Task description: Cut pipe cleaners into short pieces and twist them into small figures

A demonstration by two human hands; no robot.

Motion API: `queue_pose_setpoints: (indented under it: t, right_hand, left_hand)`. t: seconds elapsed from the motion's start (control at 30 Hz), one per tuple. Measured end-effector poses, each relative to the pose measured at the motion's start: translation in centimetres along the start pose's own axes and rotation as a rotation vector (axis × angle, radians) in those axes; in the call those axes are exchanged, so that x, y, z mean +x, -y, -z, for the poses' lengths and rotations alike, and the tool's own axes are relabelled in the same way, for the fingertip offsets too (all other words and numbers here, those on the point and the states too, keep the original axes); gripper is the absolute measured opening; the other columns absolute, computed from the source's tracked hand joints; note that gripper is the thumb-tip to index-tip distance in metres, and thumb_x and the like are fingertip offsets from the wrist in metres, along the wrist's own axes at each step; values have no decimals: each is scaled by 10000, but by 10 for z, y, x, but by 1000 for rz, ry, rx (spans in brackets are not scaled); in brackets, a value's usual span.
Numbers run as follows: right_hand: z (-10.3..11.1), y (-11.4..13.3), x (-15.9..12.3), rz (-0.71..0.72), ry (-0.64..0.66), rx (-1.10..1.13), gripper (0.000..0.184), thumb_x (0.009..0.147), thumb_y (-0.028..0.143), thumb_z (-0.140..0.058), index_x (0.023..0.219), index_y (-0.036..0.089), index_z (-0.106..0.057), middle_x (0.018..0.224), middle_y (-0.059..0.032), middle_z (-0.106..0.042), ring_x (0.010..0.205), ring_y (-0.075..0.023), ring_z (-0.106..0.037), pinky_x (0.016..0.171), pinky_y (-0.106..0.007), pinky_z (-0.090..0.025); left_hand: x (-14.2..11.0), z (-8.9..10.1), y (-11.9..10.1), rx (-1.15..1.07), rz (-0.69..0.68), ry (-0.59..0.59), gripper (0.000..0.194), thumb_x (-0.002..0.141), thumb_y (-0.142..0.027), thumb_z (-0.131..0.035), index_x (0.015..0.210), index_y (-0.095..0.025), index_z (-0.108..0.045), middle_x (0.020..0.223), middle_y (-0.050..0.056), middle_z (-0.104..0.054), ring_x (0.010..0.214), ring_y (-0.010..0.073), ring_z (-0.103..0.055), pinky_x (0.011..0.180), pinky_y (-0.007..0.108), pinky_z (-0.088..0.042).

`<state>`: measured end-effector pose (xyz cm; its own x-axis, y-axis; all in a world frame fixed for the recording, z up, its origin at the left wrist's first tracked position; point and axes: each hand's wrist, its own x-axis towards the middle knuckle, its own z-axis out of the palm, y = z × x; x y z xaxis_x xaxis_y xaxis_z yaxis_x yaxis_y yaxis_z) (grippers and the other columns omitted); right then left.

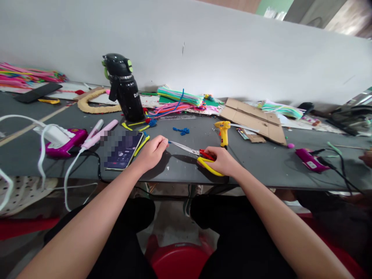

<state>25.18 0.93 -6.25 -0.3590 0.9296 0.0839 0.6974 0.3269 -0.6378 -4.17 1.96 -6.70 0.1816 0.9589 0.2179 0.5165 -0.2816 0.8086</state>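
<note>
My right hand (221,159) grips the red-and-yellow handles of a pair of scissors (188,149) whose blades point left across the dark grey table (261,166). My left hand (151,152) is closed in a pinch just at the blade tips, holding a tiny blue piece (169,142) I can barely make out. A phone (123,150) with a lit screen lies just left of that hand. Small blue pipe-cleaner bits (181,131) lie beyond the scissors.
A black bottle (125,88) stands at the back, with pipe-cleaner bundles (178,97) and cardboard (252,118) to its right. A yellow glue gun (223,131), a pink glue gun (65,141) with white cables and a purple one (309,159) lie around. Another person's hand (366,158) is at the right edge.
</note>
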Motion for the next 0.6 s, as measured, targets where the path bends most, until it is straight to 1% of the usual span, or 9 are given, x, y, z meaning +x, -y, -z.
queue_pose_setpoints:
  t: [0.4, 0.5, 0.6]
  right_hand:
    - [2, 1, 1, 23, 9, -25, 339, 762, 457, -705, 697, 194, -502, 640, 45, -441, 619, -112, -349, 575, -262, -292]
    - [3, 1, 2, 14, -6, -29, 356, 765, 481, -711, 690, 190, -519, 637, 42, -444, 618, -112, -350, 573, -265, -289]
    - [2, 2, 2, 0, -12, -6, 400, 752, 529, -725, 684, 190, -524, 633, 43, -435, 619, -113, -341, 563, -266, -281]
  left_hand:
    - [1, 0, 0, 36, 5, 14, 341, 1002, -481, -410, 825, -212, -523, 670, -31, -489, 640, 155, -486, 630, 283, -349]
    - [1, -1, 1, 34, 6, 12, 350, 1000, -491, -406, 819, -213, -518, 669, -30, -491, 642, 158, -494, 622, 285, -350]
    - [1, -1, 1, 25, 9, 10, 348, 997, -490, -409, 820, -212, -522, 696, -23, -529, 656, 157, -509, 630, 283, -362]
